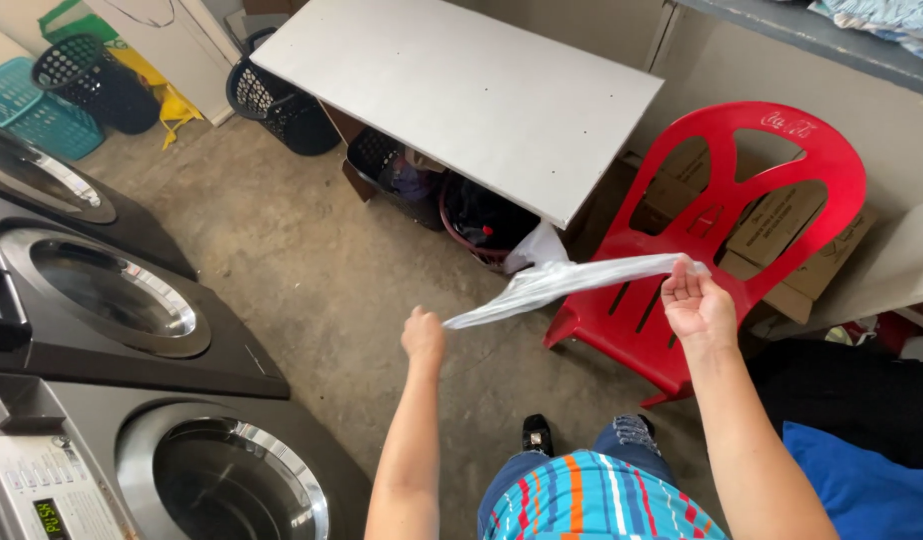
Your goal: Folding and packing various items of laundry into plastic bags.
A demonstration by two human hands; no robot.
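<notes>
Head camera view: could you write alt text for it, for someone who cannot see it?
Seen from above, a person's left hand and right hand stretch a thin white plastic bag between them over a concrete floor. A red plastic chair and a white table stand ahead, with front-loading washing machines at the left.

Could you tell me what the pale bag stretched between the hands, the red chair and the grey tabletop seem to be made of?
The bag, held by the left hand and right hand, looks like thin plastic film: translucent, crinkled, faintly glossy. The red chair appears to be moulded plastic: one smooth shiny piece with cut-out slots. The tabletop looks like a matt painted board, possibly wood or laminate; its core cannot be told.
</notes>
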